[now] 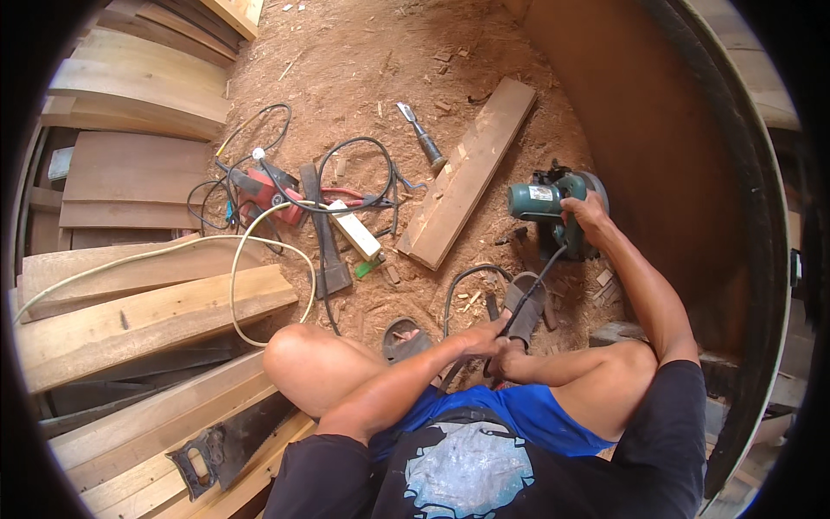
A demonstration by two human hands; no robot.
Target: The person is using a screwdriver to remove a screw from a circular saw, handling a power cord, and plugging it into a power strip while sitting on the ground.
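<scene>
My right hand (585,215) is wrapped round the handle of a green circular saw (534,201), which sits low over the chip-covered floor at the right. From the saw's rear a black power cord (538,282) runs down to my left hand (484,337), whose closed fingers grip it beside my sandalled foot. Part of those fingers is hidden. A brown wooden board (471,173) lies diagonally on the floor left of the saw. Beside the board rests a chisel (422,137) with a dark handle.
At the left are a red power tool (264,197), tangled cords, a white power strip (354,230) and a dark hammer-like tool (327,233). Stacked planks (156,316) fill the left side, with a handsaw (226,448) on them. A tall brown panel (657,173) stands at the right.
</scene>
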